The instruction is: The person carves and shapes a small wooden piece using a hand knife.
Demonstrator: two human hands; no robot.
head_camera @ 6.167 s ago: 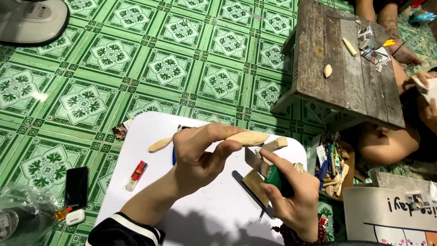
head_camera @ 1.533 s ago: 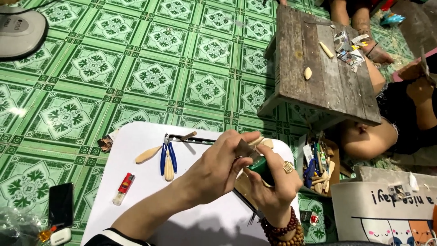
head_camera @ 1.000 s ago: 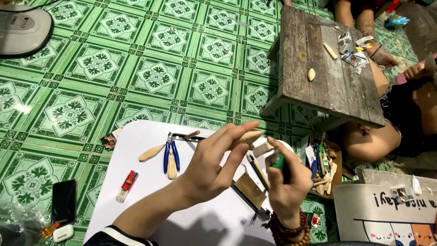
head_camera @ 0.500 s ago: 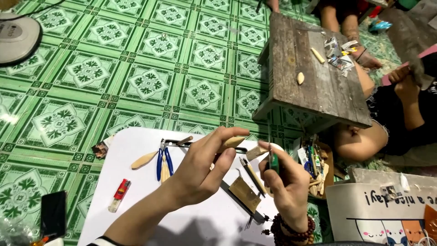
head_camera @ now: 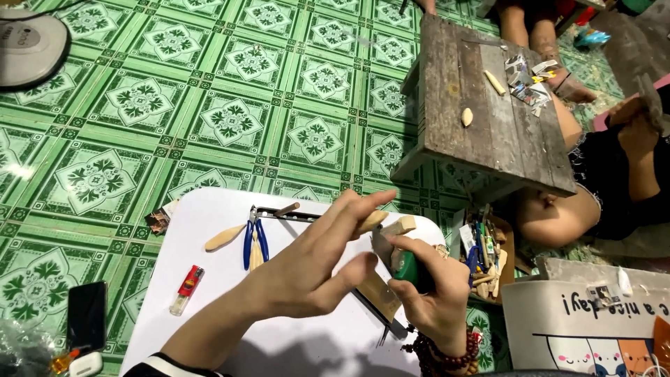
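The left hand (head_camera: 314, 269) pinched a small pale wooden stick (head_camera: 371, 220) between thumb and fingertips, the other fingers spread open, above the right part of the white surface (head_camera: 209, 314). Just right of it, the right hand (head_camera: 426, 293) was clenched round a green-handled knife (head_camera: 408, 269), whose blade stood against the stick. The stick looked light, stiff and dry, thin enough to snap or split if pressed hard; it seemed best held near its middle, fingers well back from the blade. A second pale wood piece (head_camera: 401, 225) showed just beyond the knife, though whether either hand held it was unclear.

On the surface lay blue-handled pliers (head_camera: 254, 241), a flat wooden blank (head_camera: 225, 238) to their left, and a red lighter (head_camera: 185, 290) nearer. To the right, on the green tiled floor (head_camera: 139, 126), an open box (head_camera: 485, 255) held a crowd of tools and sticks, too tangled to tell apart. Farther off, a rough wooden bench (head_camera: 488, 119) carried small wood bits and scraps, with another person (head_camera: 614, 174) seated beside it
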